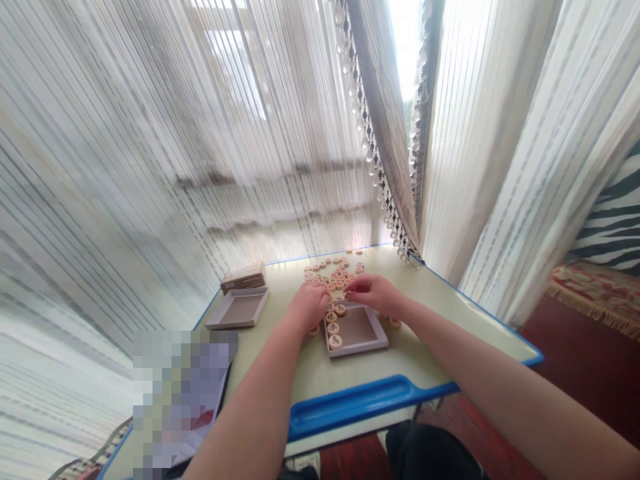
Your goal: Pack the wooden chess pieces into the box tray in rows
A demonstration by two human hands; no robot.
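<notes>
A shallow grey box tray (383,339) lies in front of me, with several round wooden Chinese chess pieces (333,328) lined up along its left side and one more beside that line. My left hand (311,303) is at the tray's far left corner, fingers curled down among the pieces; what they hold, if anything, is hidden. Above the tray's far edge my right hand (375,293) is closed in a pinch on a chess piece (348,295), mostly covered by the fingertips. Beyond both hands spreads a loose group of chess pieces (340,274).
A second grey tray (243,325) lies at the left, with a flat box (243,275) behind it. A partly blurred tablet-like object (210,380) rests at the near left. The table (440,307) has a blue rim and a blue trough (350,403) in front. Curtains (280,167) hang behind.
</notes>
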